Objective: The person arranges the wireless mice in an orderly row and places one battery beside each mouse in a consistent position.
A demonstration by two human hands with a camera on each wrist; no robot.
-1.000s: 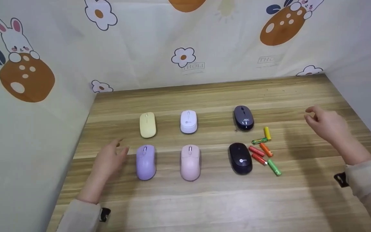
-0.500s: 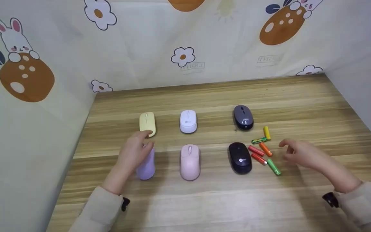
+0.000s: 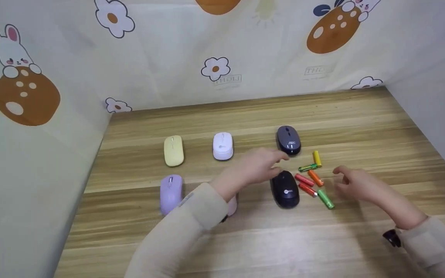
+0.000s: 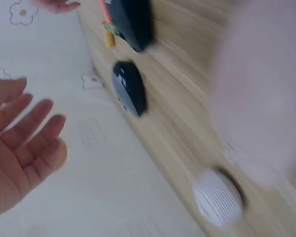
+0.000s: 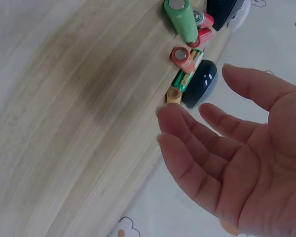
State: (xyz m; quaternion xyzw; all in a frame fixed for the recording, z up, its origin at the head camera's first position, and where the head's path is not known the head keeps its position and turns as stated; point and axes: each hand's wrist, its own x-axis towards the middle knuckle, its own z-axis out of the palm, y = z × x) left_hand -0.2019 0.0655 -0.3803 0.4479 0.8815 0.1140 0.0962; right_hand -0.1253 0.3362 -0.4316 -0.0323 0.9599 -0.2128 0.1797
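Observation:
My left hand [image 3: 253, 168] hovers above the table just behind the black computer mouse [image 3: 285, 193] and in front of the dark grey mouse [image 3: 289, 141]. Its fingers [image 4: 34, 123] are relaxed and hold nothing in the left wrist view. To the right of the batteries, my right hand [image 3: 355, 185] hangs with loosely bent fingers and nothing in them. Between the hands lie several loose batteries: a yellow battery [image 3: 316, 158], an orange battery [image 3: 315, 178], a light green battery [image 3: 325, 199], two red ones and a dark green one.
On the wooden table [image 3: 269, 247], a yellow mouse [image 3: 174, 151] and a white mouse [image 3: 223, 146] lie behind a purple mouse [image 3: 171, 193] and a pink mouse [image 4: 261, 89]. My left forearm mostly hides the pink one in the head view. Patterned cloth [image 3: 160, 58] walls the table's back and sides.
My left hand has swept right, from beside the purple mouse, over it, to the black mouse. My right hand has come left and nearer to the batteries. The mice and batteries stay put.

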